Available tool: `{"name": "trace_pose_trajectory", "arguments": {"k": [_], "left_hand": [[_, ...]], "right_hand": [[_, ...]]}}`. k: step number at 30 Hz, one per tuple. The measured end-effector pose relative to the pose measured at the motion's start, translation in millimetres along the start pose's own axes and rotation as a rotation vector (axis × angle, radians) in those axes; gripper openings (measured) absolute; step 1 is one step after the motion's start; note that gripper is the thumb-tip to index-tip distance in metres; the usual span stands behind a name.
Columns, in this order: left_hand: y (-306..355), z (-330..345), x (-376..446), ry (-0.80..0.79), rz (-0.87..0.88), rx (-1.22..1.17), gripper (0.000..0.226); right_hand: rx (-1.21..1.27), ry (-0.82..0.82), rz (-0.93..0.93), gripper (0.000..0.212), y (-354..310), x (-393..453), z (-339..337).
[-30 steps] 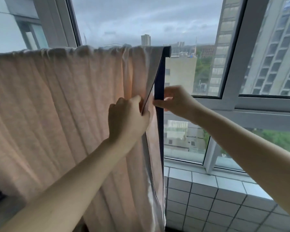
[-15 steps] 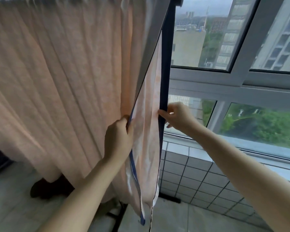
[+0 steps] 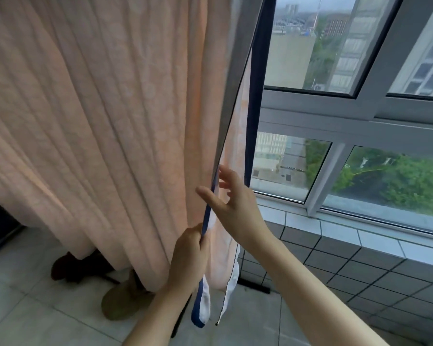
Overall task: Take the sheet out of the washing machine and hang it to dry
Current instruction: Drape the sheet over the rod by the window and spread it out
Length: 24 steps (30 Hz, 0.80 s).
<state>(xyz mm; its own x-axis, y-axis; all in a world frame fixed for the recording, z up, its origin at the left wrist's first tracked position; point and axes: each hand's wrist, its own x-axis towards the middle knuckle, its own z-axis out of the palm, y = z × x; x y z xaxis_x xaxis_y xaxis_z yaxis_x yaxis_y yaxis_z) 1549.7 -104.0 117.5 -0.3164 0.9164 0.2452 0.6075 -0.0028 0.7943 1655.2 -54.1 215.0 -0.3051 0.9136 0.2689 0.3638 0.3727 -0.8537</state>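
Note:
A pale pink sheet [image 3: 105, 116] with a dark blue border hangs in long folds from a rail above the frame and fills the left and middle of the view. Low on its near right edge, my left hand [image 3: 189, 258] grips the blue border between curled fingers and thumb. Just above it, my right hand [image 3: 231, 203] is spread with straight fingers, its thumb in front of the blue border and its fingers behind that edge, holding nothing. The sheet's lower corner [image 3: 201, 313] dangles white and blue below my left hand.
A dark upright post of the drying rack [image 3: 256, 96] stands right behind the sheet's edge, its foot [image 3: 254, 285] on the floor. Windows [image 3: 335, 46] and a tiled low wall [image 3: 335, 260] lie to the right. Brown shoes [image 3: 118, 303] sit on the floor under the sheet.
Both hands have slid down the sheet's right edge. My right hand let go of the far edge by the post and opened beside the near border. The view tilted downward.

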Motion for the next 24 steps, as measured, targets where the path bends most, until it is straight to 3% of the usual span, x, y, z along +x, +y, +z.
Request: {"name": "trace_pose_trajectory", "arguments": {"k": [2, 4, 6, 9, 11, 14, 16, 18, 24], "left_hand": [[-2.2, -4.8, 2.2, -0.118, 0.061, 0.012, 0.04], [-2.1, -13.9, 10.9, -0.236, 0.061, -0.065, 0.011], [-4.0, -27.4, 25.6, -0.192, -0.049, -0.156, 0.017], [-6.1, -55.4, 56.2, 0.186, -0.089, -0.154, 0.01], [-5.4, -73.8, 79.7, 0.388, -0.071, -0.131, 0.024], [2.8, -89.0, 109.5, 0.369, -0.114, -0.132, 0.068], [9.2, -90.6, 123.3, 0.347, -0.114, -0.092, 0.082], [13.1, -89.6, 132.6, 0.381, -0.075, -0.048, 0.077], [25.0, -89.2, 140.1, 0.507, -0.044, 0.004, 0.027]], "right_hand": [[0.029, 0.027, 0.017, 0.043, -2.1, 6.9, 5.9], [0.016, 0.096, 0.018, 0.01, -0.6, 11.8, 8.7], [0.016, 0.11, 0.028, 0.005, 3.1, 12.3, 10.6], [0.014, 0.138, 0.027, 0.01, 7.5, 9.4, 13.7], [-0.011, 0.163, 0.009, 0.011, 9.1, 6.7, 14.9], [-0.054, 0.173, 0.007, 0.015, 10.5, 4.0, 15.5], [-0.079, 0.169, 0.02, 0.013, 11.4, 3.2, 17.2], [-0.098, 0.172, 0.026, 0.018, 11.6, 3.5, 19.1], [-0.132, 0.162, 0.027, 0.028, 10.2, 2.4, 20.0]]}}
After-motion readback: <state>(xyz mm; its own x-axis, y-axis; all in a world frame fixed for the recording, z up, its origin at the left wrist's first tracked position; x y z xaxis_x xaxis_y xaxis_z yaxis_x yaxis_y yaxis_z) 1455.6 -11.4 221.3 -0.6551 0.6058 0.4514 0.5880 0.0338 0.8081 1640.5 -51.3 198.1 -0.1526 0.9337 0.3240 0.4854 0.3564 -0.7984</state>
